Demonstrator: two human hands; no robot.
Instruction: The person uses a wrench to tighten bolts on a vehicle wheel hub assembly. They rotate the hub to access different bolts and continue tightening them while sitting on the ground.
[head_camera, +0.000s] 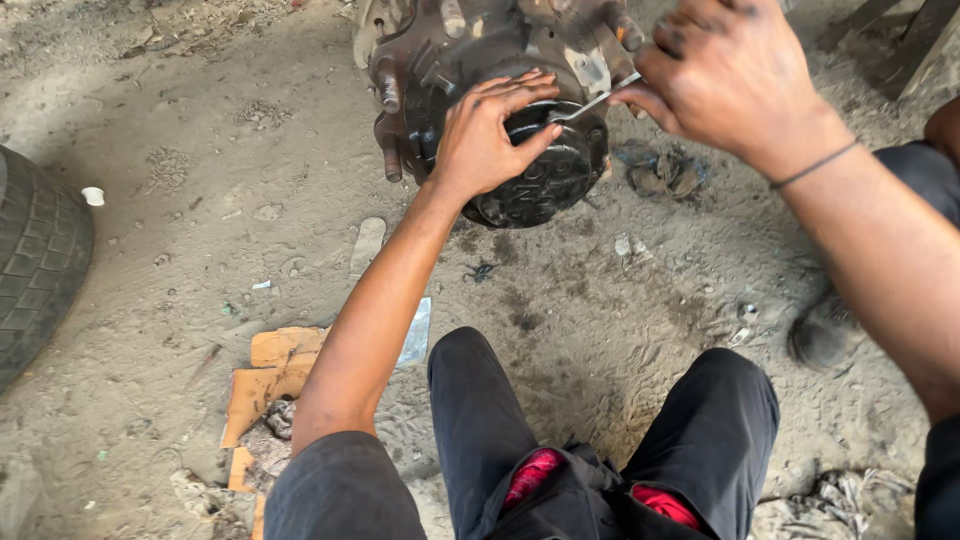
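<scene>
A rusty wheel hub (420, 60) with protruding studs stands at the top centre, a round black cap (545, 180) on its front. My left hand (490, 135) lies flat on the cap's upper edge, fingers spread over it. My right hand (725, 70), smeared with grease, pinches a thin metal tool (592, 102) whose tip reaches the seam between cap and hub. A dark band circles my right wrist. My legs in black trousers sit below.
A tyre (40, 260) stands at the left edge. Torn cardboard pieces (270, 375) lie on the dirt ground by my left knee. A greasy rag (662, 175) lies right of the hub, and a dark round part (825, 335) sits at the right.
</scene>
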